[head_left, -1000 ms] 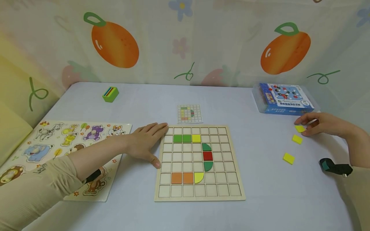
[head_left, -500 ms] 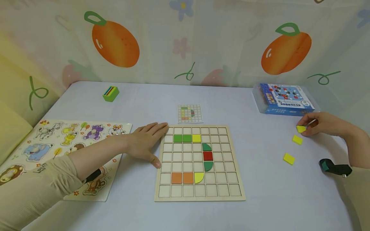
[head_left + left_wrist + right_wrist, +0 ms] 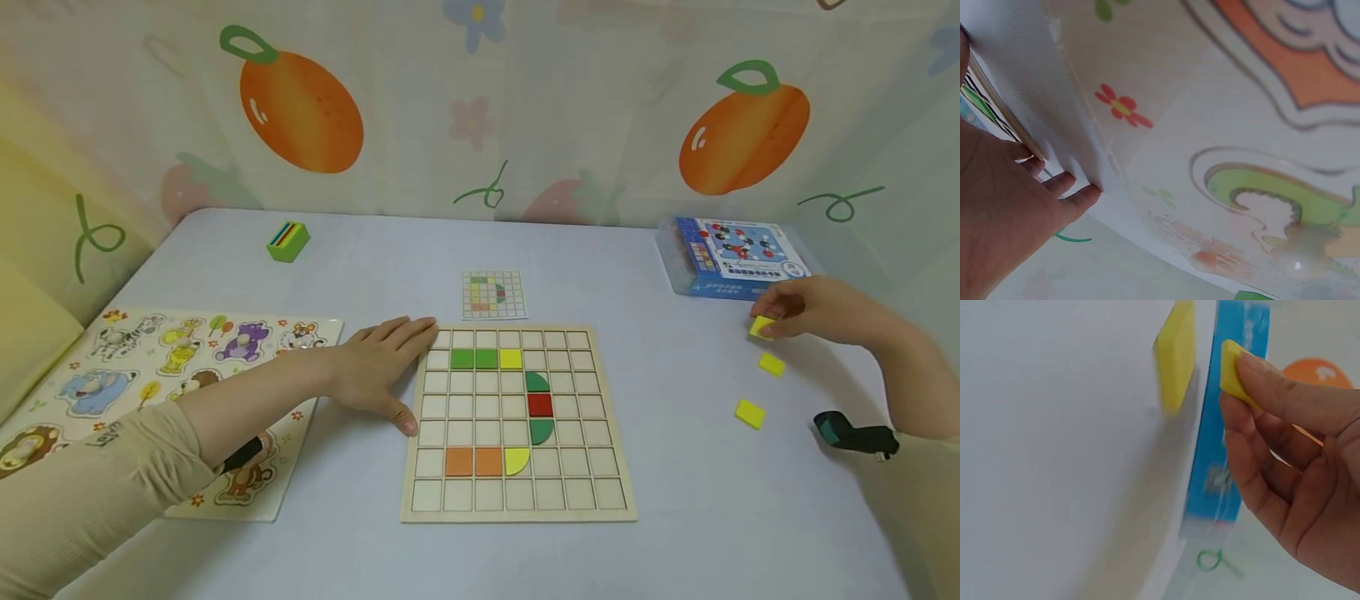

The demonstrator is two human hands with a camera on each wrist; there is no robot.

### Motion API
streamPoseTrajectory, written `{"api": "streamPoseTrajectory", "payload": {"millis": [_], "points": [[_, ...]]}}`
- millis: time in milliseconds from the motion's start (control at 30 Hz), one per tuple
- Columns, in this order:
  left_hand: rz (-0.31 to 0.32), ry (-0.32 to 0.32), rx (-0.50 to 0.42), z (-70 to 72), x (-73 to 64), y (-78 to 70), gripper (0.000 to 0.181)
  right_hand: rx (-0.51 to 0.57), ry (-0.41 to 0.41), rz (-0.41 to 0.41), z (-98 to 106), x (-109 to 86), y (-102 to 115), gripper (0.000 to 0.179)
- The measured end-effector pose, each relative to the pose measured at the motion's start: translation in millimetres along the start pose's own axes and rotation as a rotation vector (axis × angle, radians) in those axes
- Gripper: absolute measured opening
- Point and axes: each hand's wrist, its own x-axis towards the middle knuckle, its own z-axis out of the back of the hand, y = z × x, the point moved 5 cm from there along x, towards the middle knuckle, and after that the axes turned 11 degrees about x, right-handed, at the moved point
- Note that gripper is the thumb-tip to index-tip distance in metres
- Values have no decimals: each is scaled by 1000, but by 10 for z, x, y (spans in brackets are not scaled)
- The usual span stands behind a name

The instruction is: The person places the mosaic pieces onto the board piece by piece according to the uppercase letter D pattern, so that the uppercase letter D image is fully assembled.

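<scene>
A wooden grid board [image 3: 564, 494] lies in the middle of the table. Green, yellow, red and orange tiles, some square and some quarter-round, fill several of its cells. My left hand [image 3: 375, 371] rests at the board's left edge with its fingers straight, touching the rim. At the right, my right hand [image 3: 817, 310] pinches a yellow square tile [image 3: 1233, 370] between thumb and fingers, raised off the cloth. Two more yellow tiles, one nearer [image 3: 772, 365] and one lower [image 3: 749, 414], lie on the table below that hand.
Behind the board lies a small pattern card [image 3: 493, 295]. A blue box [image 3: 738, 258] in clear plastic stands at the back right. To the left are an animal puzzle board [image 3: 168, 392], partly under my left arm, and a green block [image 3: 288, 242] farther back.
My right hand has lifted the farthest yellow tile off the table and moved slightly left with it. The left hand and the board have stayed in place.
</scene>
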Motion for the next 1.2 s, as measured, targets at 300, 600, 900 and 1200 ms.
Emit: {"api": "streamPoseTrajectory", "payload": {"millis": [300, 600, 900, 1200], "points": [[-1, -1, 3, -7, 9, 7, 129, 22, -75, 162, -252, 77, 923, 18], [2, -1, -2, -1, 0, 9, 130, 135, -45, 335, -661, 120, 1753, 10], [7, 3, -5, 3, 1, 2, 130, 202, 50, 408, -1098, 128, 2335, 11], [10, 2, -4, -7, 9, 12, 130, 298, 201, 481, -1474, 87, 2733, 10]]}}
